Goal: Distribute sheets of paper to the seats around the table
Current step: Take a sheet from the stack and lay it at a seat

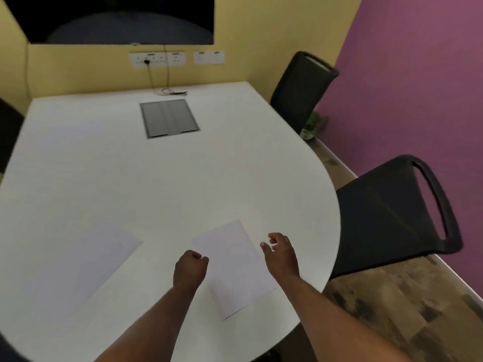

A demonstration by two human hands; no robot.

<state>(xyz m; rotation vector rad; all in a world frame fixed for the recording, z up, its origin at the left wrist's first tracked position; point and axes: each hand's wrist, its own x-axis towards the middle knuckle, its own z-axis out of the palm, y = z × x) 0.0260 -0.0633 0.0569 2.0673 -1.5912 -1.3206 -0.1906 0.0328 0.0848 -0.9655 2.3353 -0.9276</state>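
Observation:
A white sheet of paper (235, 267) lies flat on the white table (162, 178) near its front right edge. A second sheet (88, 259) lies to its left, angled. My left hand (190, 267) is a closed fist at the left edge of the right sheet, holding nothing. My right hand (281, 253) hovers at that sheet's right edge with fingers curled and apart, empty. It is unclear whether either hand touches the paper.
Two black chairs stand on the right: a near chair (392, 215) and a far chair (300, 87). A grey cable hatch (170, 118) sits in the table's far middle, with a cable (170, 92) behind it. A dark chair edge (9, 131) shows at left.

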